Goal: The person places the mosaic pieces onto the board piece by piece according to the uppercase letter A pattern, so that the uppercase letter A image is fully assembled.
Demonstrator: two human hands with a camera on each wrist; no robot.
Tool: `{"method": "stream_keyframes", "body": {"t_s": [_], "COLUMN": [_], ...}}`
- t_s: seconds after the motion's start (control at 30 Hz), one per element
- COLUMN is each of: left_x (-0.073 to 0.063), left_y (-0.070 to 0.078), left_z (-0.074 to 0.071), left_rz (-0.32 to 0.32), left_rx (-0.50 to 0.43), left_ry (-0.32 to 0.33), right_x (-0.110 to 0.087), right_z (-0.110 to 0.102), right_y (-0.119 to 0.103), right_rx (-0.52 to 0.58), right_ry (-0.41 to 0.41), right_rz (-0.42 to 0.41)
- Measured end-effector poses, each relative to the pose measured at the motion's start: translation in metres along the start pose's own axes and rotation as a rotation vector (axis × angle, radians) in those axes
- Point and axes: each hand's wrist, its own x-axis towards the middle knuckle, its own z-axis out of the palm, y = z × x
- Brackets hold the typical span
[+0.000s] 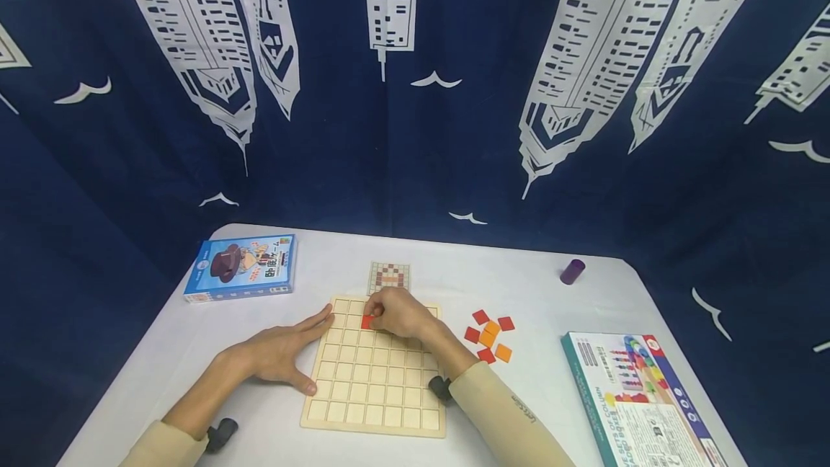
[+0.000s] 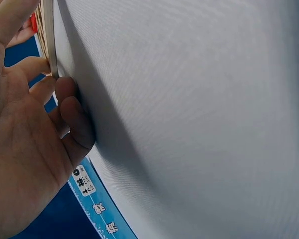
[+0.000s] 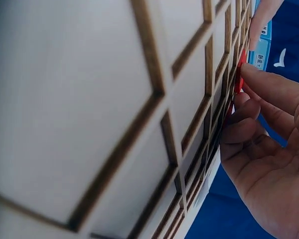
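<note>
A pale wooden grid board [image 1: 375,393] lies on the table. My right hand [image 1: 403,314] is over its upper part, thumb and fingertips bent down at a red tile [image 1: 367,322] in the grid. In the right wrist view the thumb tip meets the red tile [image 3: 239,77], and more red shows under the curled fingers [image 3: 239,132]. My left hand [image 1: 279,353] spreads along the board's left edge, thumb near the lower corner and fingertips near the upper one. In the left wrist view the fingers [image 2: 74,117] rest beside the board's edge [image 2: 49,37].
Several loose red tiles [image 1: 472,335] and orange tiles [image 1: 503,353] lie right of the board. Behind it is a small pattern card [image 1: 390,272], partly covered by the right hand. A blue box [image 1: 243,267] stands back left, a purple cylinder [image 1: 573,272] back right, a white-and-teal box [image 1: 638,398] front right.
</note>
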Motion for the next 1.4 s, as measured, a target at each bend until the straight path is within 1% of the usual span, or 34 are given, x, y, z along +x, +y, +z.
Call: {"method": "stream_keyframes", "body": {"t_s": [0.77,1.17,1.4], "left_x": [0.0002,-0.0009,-0.0011], "left_y": [0.0008,0.0025,0.0019], "left_z": [-0.0001,-0.001,-0.0014], "left_rz": [-0.013,0.012,0.02], "left_rx": [-0.001,-0.011,-0.015], "left_ry": [-0.005,-0.004,-0.008], "right_x": [-0.0005,-0.0013,-0.0033], "right_z": [0.0008,0.0014,0.0003], "right_y": [-0.002,-0.0015,0.0021], "right_rx": [-0.054,-0.058,-0.033], "right_ry": [0.007,-0.003,0.001], "right_rz": [-0.014,-0.013,-0.019]}}
